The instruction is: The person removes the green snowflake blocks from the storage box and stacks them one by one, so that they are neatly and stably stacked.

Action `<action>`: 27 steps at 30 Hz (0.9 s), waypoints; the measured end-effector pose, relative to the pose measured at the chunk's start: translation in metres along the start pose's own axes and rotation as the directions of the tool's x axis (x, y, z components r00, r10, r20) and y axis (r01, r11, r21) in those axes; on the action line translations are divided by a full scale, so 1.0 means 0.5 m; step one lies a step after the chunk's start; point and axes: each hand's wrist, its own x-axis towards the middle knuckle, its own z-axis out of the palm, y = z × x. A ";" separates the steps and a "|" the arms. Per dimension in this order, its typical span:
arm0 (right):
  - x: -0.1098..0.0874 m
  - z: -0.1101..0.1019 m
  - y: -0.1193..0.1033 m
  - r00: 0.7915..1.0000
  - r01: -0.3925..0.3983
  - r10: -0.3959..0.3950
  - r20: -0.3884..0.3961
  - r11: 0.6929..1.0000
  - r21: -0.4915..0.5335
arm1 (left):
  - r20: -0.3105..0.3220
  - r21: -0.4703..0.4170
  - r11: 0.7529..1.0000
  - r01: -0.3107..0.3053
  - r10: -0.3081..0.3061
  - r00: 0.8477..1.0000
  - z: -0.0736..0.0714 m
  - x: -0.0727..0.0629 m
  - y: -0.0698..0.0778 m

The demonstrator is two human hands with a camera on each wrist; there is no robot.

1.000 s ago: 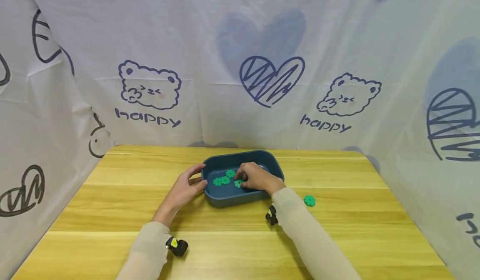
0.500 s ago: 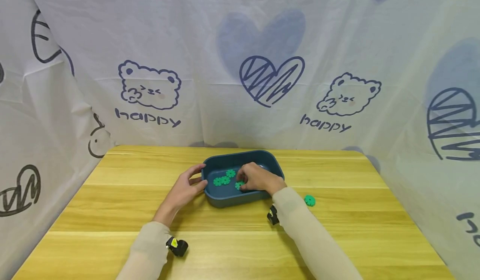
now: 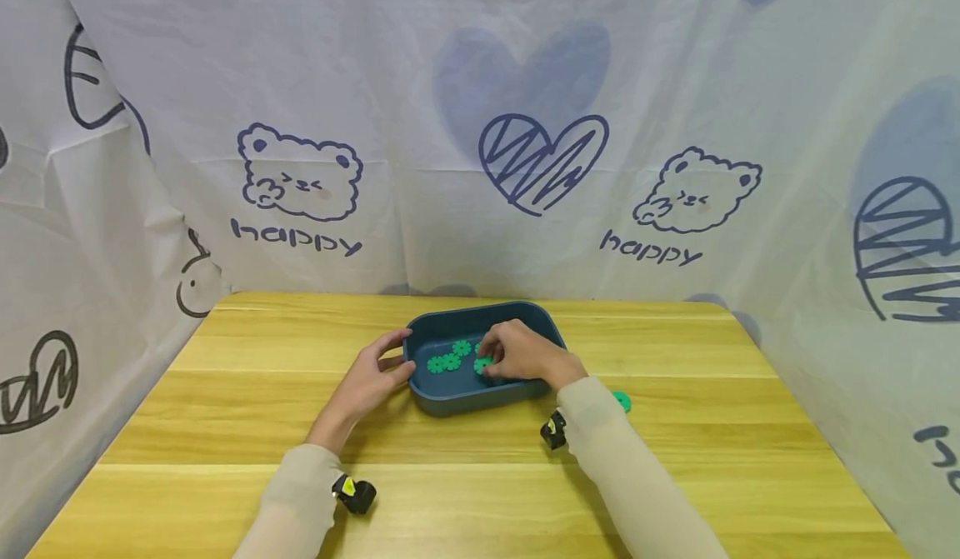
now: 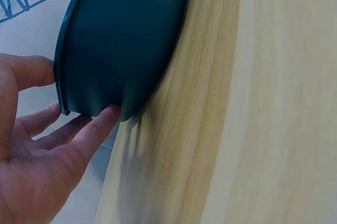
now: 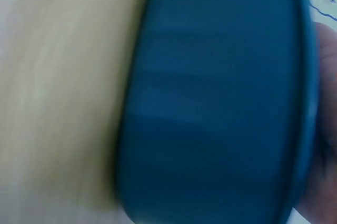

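Note:
A dark blue rectangular bin (image 3: 457, 406) stands on the wooden table, with several green notched snowflake building discs (image 3: 450, 362) lying inside toward the left. My left hand (image 3: 369, 388) spans the bin's left end, its fingertips against the wall and rim; the left wrist view shows the fingers (image 4: 100, 129) on that outer wall. My right hand (image 3: 521, 352) reaches over the front rim into the bin, curled fingers pinching a green snowflake disc (image 3: 482, 366). Another bit of green shows just behind its fingertips. In the right wrist view the bin's wall (image 5: 210, 98) hides most of that hand.
One more green disc (image 3: 622, 401) lies on the table right of the bin, partly covered by the right sleeve. A white printed cloth (image 3: 420, 209) hangs behind the table and along both sides. Each wrist carries a small black camera (image 3: 356, 495).
My right hand has shifted slightly right and up inside the bin, the pinched disc moving with it. Its sleeve now partly covers the disc on the table. My left hand stays put.

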 end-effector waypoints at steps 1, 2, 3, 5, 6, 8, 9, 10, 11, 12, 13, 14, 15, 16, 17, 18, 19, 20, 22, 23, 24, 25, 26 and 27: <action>-0.004 -0.004 -0.001 1.000 0.005 -0.005 -0.009 1.000 -0.004 | 0.001 0.000 1.000 0.000 0.000 1.000 0.000 0.000 0.000; -0.008 -0.008 -0.003 1.000 0.009 -0.009 -0.017 1.000 -0.008 | 0.002 0.000 1.000 0.000 0.000 1.000 0.000 -0.001 0.000; -0.012 -0.012 -0.003 1.000 0.013 -0.013 -0.023 1.000 -0.015 | 0.004 -0.001 1.000 0.001 -0.001 1.000 0.000 -0.001 0.000; -0.021 -0.019 -0.003 0.999 0.012 -0.013 -0.035 1.000 -0.022 | 0.004 -0.003 1.000 0.004 -0.004 1.000 0.000 -0.001 0.000; -0.025 -0.023 -0.003 0.999 0.009 -0.010 -0.041 1.000 -0.025 | 0.005 -0.002 1.000 0.005 -0.005 1.000 0.000 -0.001 0.000; -0.035 -0.030 -0.003 0.999 0.005 -0.006 -0.052 1.000 -0.019 | 0.004 -0.002 1.000 0.010 -0.010 1.000 0.000 -0.001 0.001; -0.040 -0.034 -0.004 0.998 0.006 -0.006 -0.057 1.000 -0.014 | 0.003 -0.002 1.000 0.012 -0.012 1.000 0.000 -0.001 0.001; -0.045 -0.038 -0.004 0.998 0.000 0.000 -0.062 1.000 -0.007 | 0.003 -0.003 1.000 0.013 -0.013 1.000 0.000 -0.001 0.001; -0.051 -0.041 -0.004 0.998 -0.003 0.003 -0.066 1.000 -0.001 | 0.003 -0.003 1.000 0.014 -0.014 1.000 0.000 -0.001 0.000; -0.056 -0.044 -0.005 0.997 -0.006 0.006 -0.071 1.000 0.000 | 0.004 -0.003 1.000 0.014 -0.014 1.000 0.000 0.000 0.000; -0.062 -0.048 -0.005 0.997 -0.008 0.009 -0.073 1.000 0.003 | 0.003 -0.003 1.000 0.014 -0.014 1.000 0.000 0.000 0.000; -0.067 -0.052 -0.005 0.997 -0.012 0.012 -0.076 1.000 0.004 | 0.003 -0.003 1.000 0.013 -0.013 1.000 0.000 0.000 0.000; -0.072 -0.055 -0.004 0.997 -0.013 0.013 -0.079 1.000 0.004 | 0.003 -0.003 1.000 0.011 -0.011 1.000 0.000 0.001 0.000; -0.078 -0.058 -0.003 0.996 -0.018 0.018 -0.083 1.000 0.006 | 0.002 -0.002 1.000 0.008 -0.008 1.000 0.000 0.001 -0.001; -0.084 -0.062 -0.003 0.996 -0.017 0.018 -0.087 1.000 0.008 | 0.000 0.000 1.000 0.006 -0.006 1.000 0.000 0.001 -0.001; -0.091 -0.066 -0.001 0.996 -0.015 0.016 -0.092 1.000 0.008 | -0.001 0.001 1.000 0.004 -0.004 1.000 0.000 0.001 -0.001; -0.098 -0.070 -0.001 0.995 -0.013 0.014 -0.098 1.000 0.011 | -0.001 0.002 1.000 0.003 -0.003 1.000 0.001 0.001 -0.001; -0.104 -0.073 0.001 0.994 -0.011 0.012 -0.105 1.000 0.012 | -0.001 0.004 1.000 0.001 -0.001 1.000 0.001 0.001 -0.001; -0.119 -0.079 0.004 0.993 -0.017 0.019 -0.118 1.000 0.021 | -0.001 0.007 1.000 0.000 0.000 1.000 0.001 0.001 -0.001; -0.126 -0.082 0.004 0.992 -0.020 0.023 -0.124 1.000 0.023 | 0.000 0.007 1.000 0.001 -0.001 1.000 0.001 0.001 0.000; -0.133 -0.084 0.007 0.991 -0.026 0.029 -0.129 0.999 0.024 | 0.000 0.009 1.000 0.001 -0.001 1.000 0.001 0.000 0.000; -0.140 -0.086 0.008 0.990 -0.033 0.036 -0.134 0.999 0.028 | 0.000 0.009 1.000 0.002 -0.002 1.000 0.000 0.000 0.000; -0.146 -0.088 0.010 0.989 -0.040 0.044 -0.138 0.999 0.032 | 0.000 0.010 1.000 0.003 -0.003 1.000 0.000 0.001 0.000; -0.153 -0.090 0.013 0.989 -0.046 0.051 -0.139 0.998 0.038 | -0.002 0.011 1.000 0.004 -0.004 1.000 0.000 0.001 0.000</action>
